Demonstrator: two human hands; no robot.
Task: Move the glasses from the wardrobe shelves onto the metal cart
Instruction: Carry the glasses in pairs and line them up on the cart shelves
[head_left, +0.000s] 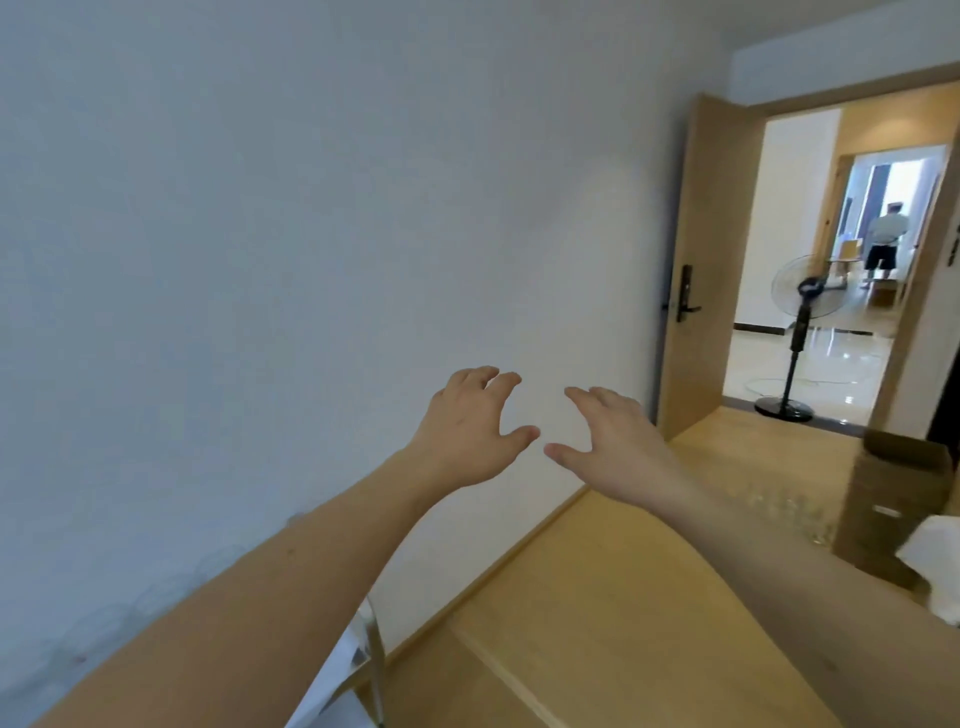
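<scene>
Both arms are stretched forward before a white wall (260, 234), the left hand (470, 428) and right hand (608, 436) held wide with fingers spread and loosely bent, thumbs nearly meeting, and nothing is gripped. Faint clear glasses (171, 592) are seen blurred at lower left against the wall, under the left forearm, beside a metal cart (371, 644) corner; more glasses (779, 504) are glimpsed on the wooden floor (597, 597) at right, near a box (883, 499). An open door (691, 260) and a fan (800, 312) are seen beyond.
</scene>
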